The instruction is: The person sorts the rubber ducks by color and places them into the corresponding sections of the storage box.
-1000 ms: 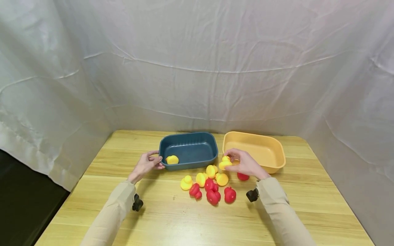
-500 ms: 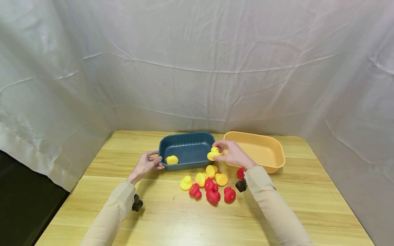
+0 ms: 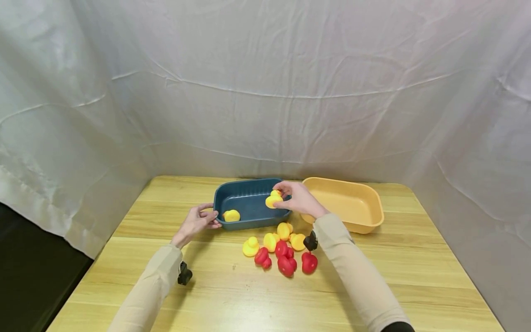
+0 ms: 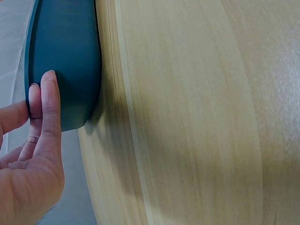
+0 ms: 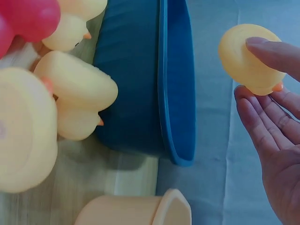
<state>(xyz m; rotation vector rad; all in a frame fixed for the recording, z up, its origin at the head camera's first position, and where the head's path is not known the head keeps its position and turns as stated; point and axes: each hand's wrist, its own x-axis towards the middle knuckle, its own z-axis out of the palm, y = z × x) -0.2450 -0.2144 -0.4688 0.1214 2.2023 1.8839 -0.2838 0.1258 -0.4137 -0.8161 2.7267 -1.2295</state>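
Note:
My left hand [image 3: 198,222] holds the left end of the dark blue bin [image 3: 253,224]. In the left wrist view the left hand [image 4: 35,159] has fingertips against the bin's outer wall [image 4: 70,56] and the thumb at its rim. My right hand [image 3: 296,197] pinches a yellow rubber duck [image 3: 272,201] above the bin's right half. The right wrist view shows that duck [image 5: 251,54] between the thumb and fingertips of the right hand [image 5: 281,136]. Another yellow duck [image 3: 231,216] lies inside the bin, at its near left corner.
In front of the blue bin, several yellow ducks [image 3: 250,247] and several red ducks [image 3: 287,265] lie close together on the wooden table [image 3: 232,295]. A light orange bin [image 3: 365,226] stands just right of the blue one. A pale curtain [image 3: 265,115] hangs behind.
My right hand has carried the yellow duck leftward, from in front of the orange bin to above the blue bin. The left hand stays at the blue bin's end.

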